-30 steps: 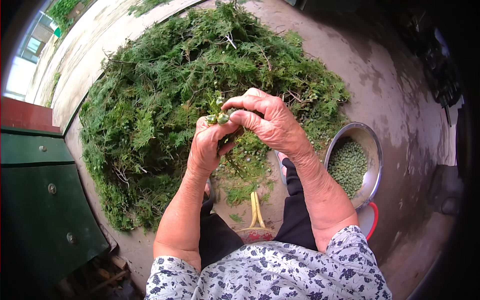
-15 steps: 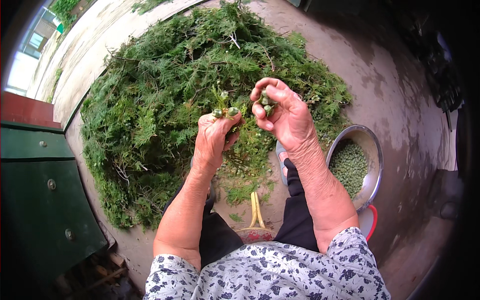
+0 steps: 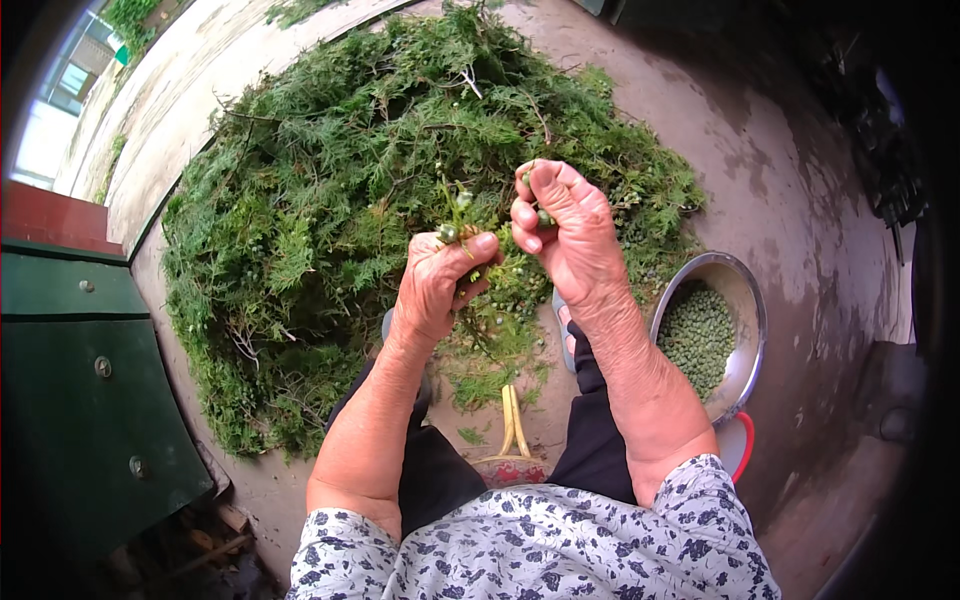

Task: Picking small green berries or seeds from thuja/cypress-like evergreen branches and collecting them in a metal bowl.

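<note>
In my left hand [image 3: 437,283] a small evergreen sprig [image 3: 460,208] is pinched under the thumb, with green cones at its tip. My right hand [image 3: 573,225], raised just to its right, has curled fingers closed over several small green cones [image 3: 544,217]; part of them is hidden by the fingers. A gap separates the two hands. Behind and below them spreads a large heap of cut green conifer branches [image 3: 330,190]. A metal basin [image 3: 752,345] full of picked green cones [image 3: 697,338] stands on the ground beside my right forearm.
A red-rimmed container [image 3: 746,447] shows partly behind the basin. Yellow handles [image 3: 514,425] rise between my legs. Dark green panels [image 3: 90,410] with round fittings stand at the left. Concrete ground [image 3: 790,260] lies to the right of the heap.
My right hand has drawn slightly right, away from the sprig, its fingers closing more over the cones. Fewer cones show on the sprig in my left hand, which has shifted slightly.
</note>
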Demonstrator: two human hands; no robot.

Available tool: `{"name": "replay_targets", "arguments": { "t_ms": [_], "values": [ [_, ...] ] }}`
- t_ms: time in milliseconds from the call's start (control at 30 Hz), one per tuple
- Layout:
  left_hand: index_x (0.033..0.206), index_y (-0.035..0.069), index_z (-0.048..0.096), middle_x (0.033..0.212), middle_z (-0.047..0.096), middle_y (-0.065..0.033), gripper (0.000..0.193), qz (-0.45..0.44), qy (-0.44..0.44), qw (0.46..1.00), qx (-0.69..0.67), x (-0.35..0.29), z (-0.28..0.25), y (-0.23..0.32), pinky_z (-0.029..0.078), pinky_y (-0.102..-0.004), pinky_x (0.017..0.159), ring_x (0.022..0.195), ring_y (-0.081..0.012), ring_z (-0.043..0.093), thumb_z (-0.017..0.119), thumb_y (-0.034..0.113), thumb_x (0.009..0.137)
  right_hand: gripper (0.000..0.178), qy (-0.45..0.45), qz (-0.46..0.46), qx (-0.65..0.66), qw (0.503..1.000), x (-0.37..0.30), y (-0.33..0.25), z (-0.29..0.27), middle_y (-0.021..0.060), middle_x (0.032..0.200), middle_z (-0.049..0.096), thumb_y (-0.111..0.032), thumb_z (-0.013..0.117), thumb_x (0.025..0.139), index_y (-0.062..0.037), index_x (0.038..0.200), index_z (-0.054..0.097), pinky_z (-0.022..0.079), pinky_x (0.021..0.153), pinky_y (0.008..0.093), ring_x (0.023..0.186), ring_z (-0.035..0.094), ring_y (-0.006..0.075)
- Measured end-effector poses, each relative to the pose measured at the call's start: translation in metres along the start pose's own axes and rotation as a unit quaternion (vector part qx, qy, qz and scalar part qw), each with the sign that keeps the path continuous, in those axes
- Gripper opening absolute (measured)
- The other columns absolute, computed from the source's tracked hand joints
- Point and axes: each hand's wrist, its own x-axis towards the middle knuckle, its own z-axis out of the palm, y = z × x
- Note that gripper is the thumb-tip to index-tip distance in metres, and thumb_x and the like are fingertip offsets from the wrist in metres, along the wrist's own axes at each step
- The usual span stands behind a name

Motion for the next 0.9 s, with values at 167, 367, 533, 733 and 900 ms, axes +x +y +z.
{"name": "replay_targets", "arguments": {
  "t_ms": [167,367,533,733,900],
  "values": [
    [0.08,0.005,0.064,0.074,0.06,-0.0006,0.025,-0.203,-0.04,0.973,-0.101,0.004,-0.002,0.014,0.046,-0.0214,0.055,0.068,-0.0075,0.055,0.06,0.03,0.078,0.012,-0.054,0.05,-0.025,0.997,-0.001,-0.013,0.001,0.0053,0.085,0.057,-0.007,0.054,0.085,-0.0024,0.096,0.054,0.038,0.043,0.0179,0.061,0.054,0.0081],
    [0.092,0.007,0.06,0.078,0.06,-0.007,0.029,0.114,-0.073,0.99,0.043,-0.001,-0.005,-0.011,0.046,-0.028,0.06,0.069,-0.0203,0.057,0.067,-0.001,0.065,0.024,-0.133,-0.041,-0.316,0.938,-0.005,-0.018,0.01,0.0011,0.082,0.056,-0.005,0.064,0.077,-0.0071,0.1,0.063,0.043,0.061,0.0153,0.074,0.053,0.005],
    [0.095,0.01,0.061,0.079,0.061,-0.0054,0.042,0.102,-0.099,0.982,0.125,-0.001,-0.004,-0.002,0.046,-0.0295,0.064,0.071,-0.0226,0.056,0.069,-0.008,0.057,0.014,-0.115,-0.042,-0.335,0.934,-0.005,-0.009,0.003,0.0031,0.082,0.057,-0.008,0.062,0.08,-0.0036,0.093,0.061,0.041,0.053,0.0161,0.064,0.051,0.0054],
    [0.081,0.003,0.061,0.067,0.056,-0.0015,0.013,-0.143,-0.072,0.987,0.003,0.004,-0.001,0.007,0.04,-0.0213,0.05,0.057,-0.0116,0.049,0.063,0.015,0.075,0.012,-0.031,0.037,0.065,0.997,0.009,-0.014,-0.016,0.0054,0.076,0.055,-0.015,0.054,0.088,-0.0037,0.085,0.051,0.034,0.04,0.0186,0.053,0.048,0.008],
    [0.07,0.003,0.06,0.053,0.045,0.0032,0.034,-0.16,0.009,0.987,0.002,0.006,0.0,-0.004,0.027,-0.0194,0.04,0.044,-0.0038,0.037,0.057,0.034,0.083,0.011,-0.029,0.055,0.032,0.998,-0.001,-0.027,-0.001,0.0064,0.078,0.055,-0.013,0.056,0.086,-0.0024,0.085,0.052,0.03,0.039,0.0165,0.053,0.046,0.0063]
  ]
}}
